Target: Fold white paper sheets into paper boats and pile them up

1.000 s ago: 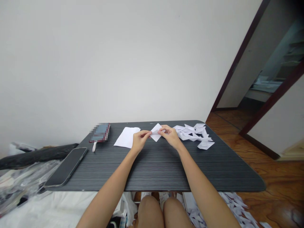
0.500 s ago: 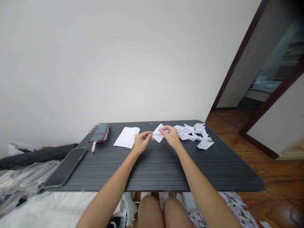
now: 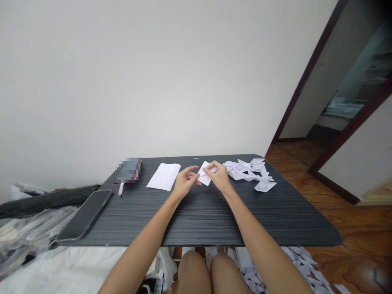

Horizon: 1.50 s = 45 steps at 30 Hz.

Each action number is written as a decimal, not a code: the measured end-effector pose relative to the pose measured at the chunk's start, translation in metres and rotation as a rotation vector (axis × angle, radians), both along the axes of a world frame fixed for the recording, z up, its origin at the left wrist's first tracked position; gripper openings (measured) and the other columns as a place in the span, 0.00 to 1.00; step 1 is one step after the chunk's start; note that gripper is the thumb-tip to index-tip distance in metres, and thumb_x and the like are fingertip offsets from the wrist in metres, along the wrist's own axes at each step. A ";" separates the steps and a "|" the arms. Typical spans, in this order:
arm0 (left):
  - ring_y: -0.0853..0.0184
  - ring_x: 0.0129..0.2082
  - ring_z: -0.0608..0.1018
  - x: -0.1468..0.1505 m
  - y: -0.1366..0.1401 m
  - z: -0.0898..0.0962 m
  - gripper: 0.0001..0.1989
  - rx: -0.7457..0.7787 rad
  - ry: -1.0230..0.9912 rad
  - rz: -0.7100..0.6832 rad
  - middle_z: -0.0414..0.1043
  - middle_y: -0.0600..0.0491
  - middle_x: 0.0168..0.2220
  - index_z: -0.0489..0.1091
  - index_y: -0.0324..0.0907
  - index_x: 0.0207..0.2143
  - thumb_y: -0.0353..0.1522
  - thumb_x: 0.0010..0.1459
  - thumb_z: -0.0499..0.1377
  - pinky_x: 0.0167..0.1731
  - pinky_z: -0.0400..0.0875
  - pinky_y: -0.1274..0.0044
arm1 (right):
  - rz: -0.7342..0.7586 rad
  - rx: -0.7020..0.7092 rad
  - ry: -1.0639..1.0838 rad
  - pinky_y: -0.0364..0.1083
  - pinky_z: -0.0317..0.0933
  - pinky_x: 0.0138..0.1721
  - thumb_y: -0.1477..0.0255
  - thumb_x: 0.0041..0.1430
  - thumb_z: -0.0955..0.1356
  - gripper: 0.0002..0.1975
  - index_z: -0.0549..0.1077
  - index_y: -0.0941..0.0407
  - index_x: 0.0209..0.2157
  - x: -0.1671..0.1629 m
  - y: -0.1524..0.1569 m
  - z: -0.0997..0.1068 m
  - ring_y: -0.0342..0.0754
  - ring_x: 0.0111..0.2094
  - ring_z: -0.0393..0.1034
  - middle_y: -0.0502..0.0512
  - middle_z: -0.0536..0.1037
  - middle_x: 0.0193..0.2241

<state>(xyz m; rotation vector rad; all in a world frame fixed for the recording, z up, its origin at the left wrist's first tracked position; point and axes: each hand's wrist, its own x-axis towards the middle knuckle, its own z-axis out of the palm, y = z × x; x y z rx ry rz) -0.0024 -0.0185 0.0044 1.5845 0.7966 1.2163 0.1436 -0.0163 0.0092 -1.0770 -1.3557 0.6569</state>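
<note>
A small folded piece of white paper (image 3: 203,178) is held just above the dark table, its corners pointing up and down. My right hand (image 3: 219,174) pinches its right side between thumb and fingers. At the left corner is my left hand (image 3: 185,181), thumb against the paper and lower fingers partly behind it, while the index finger is lifted away. Just right of my right hand lie several folded white paper pieces (image 3: 241,169), overlapping in a loose group. To the left of my left hand rests a stack of flat white paper sheets (image 3: 163,176).
A phone (image 3: 85,215) lies at the left front edge of the black table (image 3: 202,228). Behind it sits a blurred-out item (image 3: 128,170) with a white tab. More folded papers (image 3: 306,267) lie below the table on the right. A white wall (image 3: 190,81) stands behind.
My left hand has loosened its pinch, raising the index finger and spreading the others. The folded paper has tilted and dropped slightly, still in my right hand.
</note>
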 end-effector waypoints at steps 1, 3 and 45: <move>0.69 0.19 0.74 0.000 0.000 0.001 0.22 0.000 -0.009 0.002 0.71 0.52 0.20 0.62 0.33 0.44 0.35 0.47 0.57 0.22 0.68 0.79 | 0.019 -0.014 0.058 0.41 0.57 0.24 0.67 0.40 0.68 0.11 0.65 0.58 0.25 0.000 0.001 0.000 0.40 0.23 0.62 0.49 0.67 0.24; 0.69 0.20 0.74 -0.001 0.000 0.003 0.23 0.000 -0.023 0.004 0.71 0.52 0.20 0.62 0.33 0.46 0.35 0.47 0.58 0.23 0.68 0.79 | 0.084 -0.054 0.199 0.41 0.59 0.25 0.68 0.38 0.69 0.20 0.62 0.55 0.35 0.000 0.001 -0.001 0.40 0.23 0.63 0.49 0.68 0.29; 0.76 0.15 0.65 -0.015 -0.002 0.014 0.16 0.222 0.251 0.124 0.64 0.56 0.14 0.68 0.37 0.20 0.41 0.49 0.54 0.18 0.59 0.82 | 0.422 -0.011 -0.279 0.45 0.57 0.35 0.69 0.51 0.62 0.11 0.73 0.58 0.28 0.011 -0.006 0.006 0.46 0.31 0.66 0.52 0.73 0.28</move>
